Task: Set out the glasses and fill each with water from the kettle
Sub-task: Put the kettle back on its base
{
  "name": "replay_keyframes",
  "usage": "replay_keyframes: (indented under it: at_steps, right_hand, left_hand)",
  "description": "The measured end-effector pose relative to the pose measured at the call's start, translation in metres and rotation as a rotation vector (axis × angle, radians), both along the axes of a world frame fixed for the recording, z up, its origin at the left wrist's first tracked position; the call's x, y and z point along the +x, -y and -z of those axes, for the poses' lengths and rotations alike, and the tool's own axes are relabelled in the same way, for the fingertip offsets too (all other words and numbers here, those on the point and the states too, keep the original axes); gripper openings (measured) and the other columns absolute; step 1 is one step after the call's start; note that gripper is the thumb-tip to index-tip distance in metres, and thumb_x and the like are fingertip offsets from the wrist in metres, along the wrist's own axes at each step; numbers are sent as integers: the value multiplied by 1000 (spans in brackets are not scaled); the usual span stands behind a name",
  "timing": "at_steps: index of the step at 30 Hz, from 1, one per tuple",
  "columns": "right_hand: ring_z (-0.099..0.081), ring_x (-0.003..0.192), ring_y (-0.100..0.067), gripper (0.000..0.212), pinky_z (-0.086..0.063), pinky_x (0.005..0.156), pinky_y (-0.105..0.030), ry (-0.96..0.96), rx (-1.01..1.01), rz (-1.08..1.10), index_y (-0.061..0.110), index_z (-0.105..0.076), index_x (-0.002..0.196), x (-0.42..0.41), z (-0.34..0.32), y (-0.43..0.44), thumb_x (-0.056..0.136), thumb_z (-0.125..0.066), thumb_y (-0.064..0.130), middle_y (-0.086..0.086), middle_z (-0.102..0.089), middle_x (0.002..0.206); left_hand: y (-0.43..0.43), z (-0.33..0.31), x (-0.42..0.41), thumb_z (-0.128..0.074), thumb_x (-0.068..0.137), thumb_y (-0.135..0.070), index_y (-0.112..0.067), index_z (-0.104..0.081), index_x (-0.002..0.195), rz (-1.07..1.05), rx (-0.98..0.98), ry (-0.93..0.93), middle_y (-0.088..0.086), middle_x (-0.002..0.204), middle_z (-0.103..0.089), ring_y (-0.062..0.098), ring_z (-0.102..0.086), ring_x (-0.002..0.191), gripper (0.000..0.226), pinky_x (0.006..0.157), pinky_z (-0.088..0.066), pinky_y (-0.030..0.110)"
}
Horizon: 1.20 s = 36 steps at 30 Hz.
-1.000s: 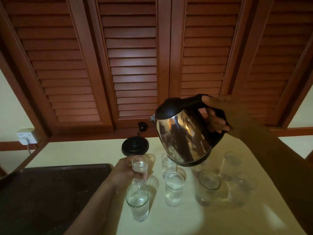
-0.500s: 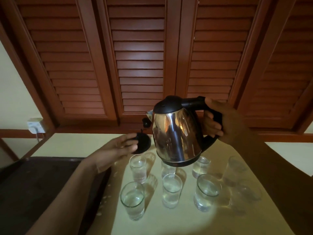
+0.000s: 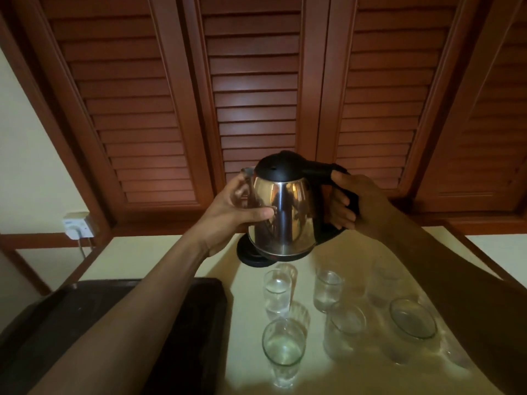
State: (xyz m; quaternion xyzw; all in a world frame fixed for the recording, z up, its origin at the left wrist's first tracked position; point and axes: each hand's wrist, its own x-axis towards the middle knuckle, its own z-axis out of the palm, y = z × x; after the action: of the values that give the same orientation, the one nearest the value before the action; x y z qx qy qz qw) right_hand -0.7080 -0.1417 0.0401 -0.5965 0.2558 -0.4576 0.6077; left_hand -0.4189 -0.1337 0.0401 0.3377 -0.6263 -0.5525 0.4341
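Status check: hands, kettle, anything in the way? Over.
Right hand grips kettle handle; left hand holds its steel side. Kettle near upright over black base, seating unclear. Glasses grouped in front of base, none on it.

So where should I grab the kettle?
On the kettle, take the black handle, coming from the right like the right hand. It loops out on that side with a gap to curl round; the steel body is round and slick.

We stretch both bare forearms forward, our left hand (image 3: 231,212) cupping the side of the kettle (image 3: 285,215), thumb across it, our right hand (image 3: 363,203) wrapped round its handle.
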Motion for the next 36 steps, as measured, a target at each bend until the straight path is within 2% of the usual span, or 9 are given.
replay_keyframes:
  at_steps: [3,8,12,15,20,24,28,31,36]
  right_hand:
    - [-53,29,-13,61,-51,45,-24,-54,34,-23,19,-61,51,12,9,24,75,-95,64,2,-54,37]
    - [-52,37,-16,65,-49,61,-31,-192,101,-2,17,-57,50,29,35,69,69,-94,67,-1,-51,39]
    - [-51,41,-18,65,-42,66,-41,-279,140,35,15,-55,51,40,61,106,73,-89,67,-3,-52,41]
    - [-52,41,-18,74,-44,63,-37,-321,149,48,13,-56,52,44,80,119,65,-91,78,-5,-53,42]
    - [-52,41,-18,77,-51,57,-24,-293,156,40,12,-56,51,44,94,130,61,-93,79,-5,-54,41]
    - [-52,57,-29,76,-49,67,-36,-330,143,67,12,-58,55,44,95,143,67,-90,79,-7,-55,46]
    - [-58,65,-33,75,-51,77,-41,-323,174,78,14,-60,54,38,96,152,62,-92,81,-6,-58,49]
    - [-65,55,-23,77,-50,78,-41,-283,230,72,12,-59,51,31,100,154,53,-98,78,-6,-57,47]
    - [-63,53,-22,72,-54,80,-41,-262,270,47,11,-62,52,17,105,155,51,-104,70,-7,-58,51]
  left_hand:
    - [17,9,13,-89,69,0,-27,-51,142,-49,16,-24,4,124,-69,28,-69,116,86,95,-58,55]
    - [43,37,25,-88,64,3,-24,-52,141,-129,34,-37,12,122,-71,30,-68,120,89,103,-54,53]
    - [66,69,31,-93,60,2,-30,-58,133,-195,71,-53,4,126,-72,27,-67,122,87,106,-53,53]
    - [74,87,33,-92,61,5,-27,-58,134,-213,97,-47,7,126,-72,29,-68,121,87,104,-55,50]
    - [86,99,37,-93,62,3,-27,-55,137,-191,86,-18,4,132,-69,24,-66,124,90,103,-55,43]
    - [91,98,38,-87,69,10,-26,-53,138,-181,106,-8,4,133,-68,24,-65,125,86,103,-56,41]
    - [100,96,36,-93,66,-3,-32,-56,135,-180,108,29,4,130,-70,25,-65,125,84,108,-51,54]
    - [103,91,29,-95,66,-9,-33,-59,129,-205,92,87,-1,125,-72,18,-67,121,77,108,-52,53]
    - [106,86,19,-100,58,-32,-39,-59,128,-201,70,157,-6,130,-70,20,-62,129,82,111,-48,56]
